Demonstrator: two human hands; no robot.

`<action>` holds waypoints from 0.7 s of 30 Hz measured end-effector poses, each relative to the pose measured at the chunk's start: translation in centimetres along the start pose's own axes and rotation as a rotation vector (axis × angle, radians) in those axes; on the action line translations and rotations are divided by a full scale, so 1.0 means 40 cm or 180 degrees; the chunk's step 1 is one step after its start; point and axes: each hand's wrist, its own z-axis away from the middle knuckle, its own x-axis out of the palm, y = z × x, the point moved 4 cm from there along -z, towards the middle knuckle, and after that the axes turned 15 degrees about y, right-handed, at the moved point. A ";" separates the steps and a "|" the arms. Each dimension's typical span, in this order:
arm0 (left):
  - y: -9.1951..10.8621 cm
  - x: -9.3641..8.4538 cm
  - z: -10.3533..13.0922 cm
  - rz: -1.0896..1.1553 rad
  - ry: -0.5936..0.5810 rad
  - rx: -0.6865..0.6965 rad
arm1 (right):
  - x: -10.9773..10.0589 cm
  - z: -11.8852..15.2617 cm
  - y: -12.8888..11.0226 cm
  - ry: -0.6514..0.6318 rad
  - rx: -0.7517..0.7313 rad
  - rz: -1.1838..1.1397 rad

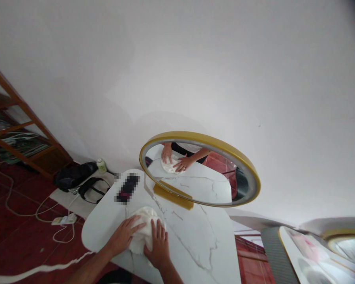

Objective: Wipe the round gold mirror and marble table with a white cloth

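A bunched white cloth (pixel 147 216) lies on the white, grey-veined tabletop (pixel 192 240), near its front left. My left hand (pixel 122 236) rests on the cloth's left side with its fingers stretched out. On the right side of the same cloth lies my right hand (pixel 159 245), its fingers spread and pointing away from me. Whatever is under the cloth is hidden. Behind it stands an oval mirror (pixel 199 138) with a gold rim on a gold base (pixel 173 195); both hands and the cloth are reflected in it.
A dark, pixelated object (pixel 128 188) lies on the table's left part. Beyond that edge are a black bag (pixel 73 176), a pale green bottle (pixel 101 165) and a power strip (pixel 64 219) with cables. A wooden shelf (pixel 32 118) stands far left, and another mirrored table (pixel 301 252) at right.
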 end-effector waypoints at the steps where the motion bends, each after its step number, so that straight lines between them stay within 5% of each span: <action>1: -0.014 -0.003 -0.016 -0.0051 0.0110 -0.0060 | 0.012 -0.021 -0.008 0.0010 0.0059 0.0027; 12: -0.109 -0.079 -0.179 -0.0602 0.0784 -0.0236 | 0.105 -0.235 -0.037 -0.0269 0.0769 0.0108; 21: -0.125 -0.069 -0.196 -0.0791 0.0651 -0.0168 | 0.089 -0.265 -0.043 -0.0273 0.0712 0.0116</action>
